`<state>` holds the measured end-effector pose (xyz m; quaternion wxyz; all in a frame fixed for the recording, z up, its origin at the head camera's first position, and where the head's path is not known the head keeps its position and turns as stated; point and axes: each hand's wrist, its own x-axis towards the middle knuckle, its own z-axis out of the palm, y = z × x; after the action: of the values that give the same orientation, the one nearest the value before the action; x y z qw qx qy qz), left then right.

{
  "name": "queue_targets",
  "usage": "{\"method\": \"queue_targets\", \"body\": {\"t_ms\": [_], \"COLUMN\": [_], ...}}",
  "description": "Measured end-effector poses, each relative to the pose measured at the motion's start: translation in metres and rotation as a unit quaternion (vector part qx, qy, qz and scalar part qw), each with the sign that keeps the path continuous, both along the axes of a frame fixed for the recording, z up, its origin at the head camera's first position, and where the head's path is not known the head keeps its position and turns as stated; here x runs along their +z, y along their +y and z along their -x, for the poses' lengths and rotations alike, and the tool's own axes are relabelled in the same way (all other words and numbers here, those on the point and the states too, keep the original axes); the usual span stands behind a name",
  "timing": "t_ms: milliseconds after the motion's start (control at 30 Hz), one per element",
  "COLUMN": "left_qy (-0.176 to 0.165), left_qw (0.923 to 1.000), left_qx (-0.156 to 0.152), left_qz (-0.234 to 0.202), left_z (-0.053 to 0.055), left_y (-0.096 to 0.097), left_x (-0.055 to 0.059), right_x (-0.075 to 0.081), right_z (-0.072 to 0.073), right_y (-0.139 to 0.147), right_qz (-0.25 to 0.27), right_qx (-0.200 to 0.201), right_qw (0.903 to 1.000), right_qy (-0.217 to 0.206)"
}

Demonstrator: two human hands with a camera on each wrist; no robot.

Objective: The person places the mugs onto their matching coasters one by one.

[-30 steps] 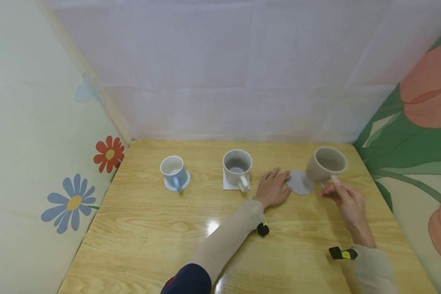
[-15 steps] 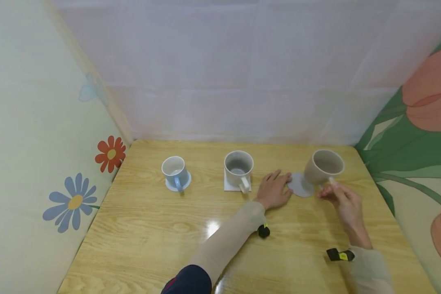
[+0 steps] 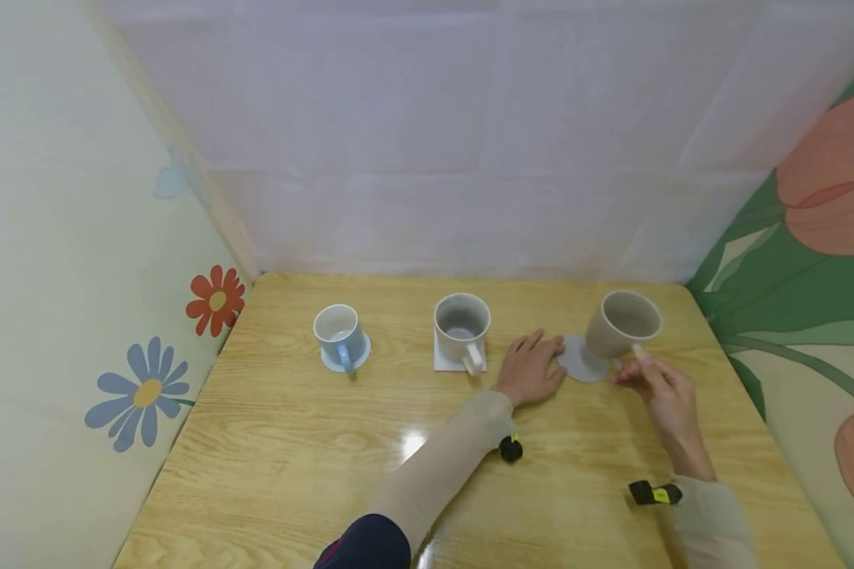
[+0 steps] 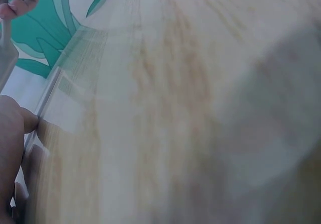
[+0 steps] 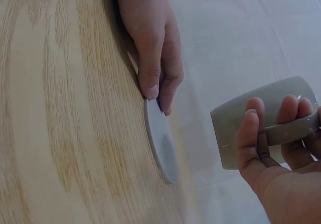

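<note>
My right hand (image 3: 665,403) grips the handle of a large grey-beige mug (image 3: 621,325). In the right wrist view, the mug (image 5: 246,126) is raised off the table and apart from a round grey coaster (image 5: 159,138). From the head view, its base overlaps the right edge of that coaster (image 3: 580,359), which lies flat on the wood. My left hand (image 3: 530,370) rests on the table, thumb and index finger touching the coaster's left rim, the other fingers stretched out. The left wrist view mostly holds blurred tabletop, with part of the left hand (image 4: 12,148) at its edge.
A grey-white mug (image 3: 459,328) stands on a square white coaster (image 3: 447,362) just left of my left hand. Farther left, a smaller light-blue mug (image 3: 341,336) sits on a round coaster (image 3: 327,359). Cloth walls enclose the wooden table (image 3: 292,458).
My right hand has carried the mug slightly to the left, closer over the round coaster. The left hand keeps its place at the coaster's rim.
</note>
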<state>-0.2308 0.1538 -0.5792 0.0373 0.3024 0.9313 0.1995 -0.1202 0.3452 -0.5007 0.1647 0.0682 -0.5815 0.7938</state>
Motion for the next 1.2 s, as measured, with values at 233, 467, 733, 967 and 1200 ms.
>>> {"method": "queue_targets", "body": {"t_ms": [233, 467, 733, 967, 1200], "left_qy": [-0.011, -0.01, -0.003, -0.001, 0.008], "left_qw": [0.9999, 0.9999, 1.0, 0.9999, 1.0], "left_qx": [-0.002, 0.0, -0.001, -0.001, -0.003], "left_qz": [-0.007, -0.007, -0.004, -0.01, -0.005], "left_z": [-0.0001, -0.0004, 0.0012, 0.0022, 0.0046], "left_y": [0.0004, 0.0004, 0.001, 0.0007, 0.0012], "left_x": [-0.0019, -0.0005, -0.0029, -0.0045, -0.0069], "right_x": [-0.0019, -0.0041, -0.0052, -0.0051, -0.0078], "right_z": [-0.0001, -0.0003, 0.0009, 0.0005, 0.0026], "right_y": [-0.0009, -0.0017, -0.0022, -0.0042, -0.0063], "right_qz": [-0.009, -0.009, -0.024, -0.052, -0.057], "right_qx": [-0.003, 0.0, -0.001, -0.008, -0.01], "right_qw": [0.9999, 0.9999, 0.9996, 0.9981, 0.9978], "right_qy": [-0.008, -0.008, -0.014, -0.03, -0.033]}}
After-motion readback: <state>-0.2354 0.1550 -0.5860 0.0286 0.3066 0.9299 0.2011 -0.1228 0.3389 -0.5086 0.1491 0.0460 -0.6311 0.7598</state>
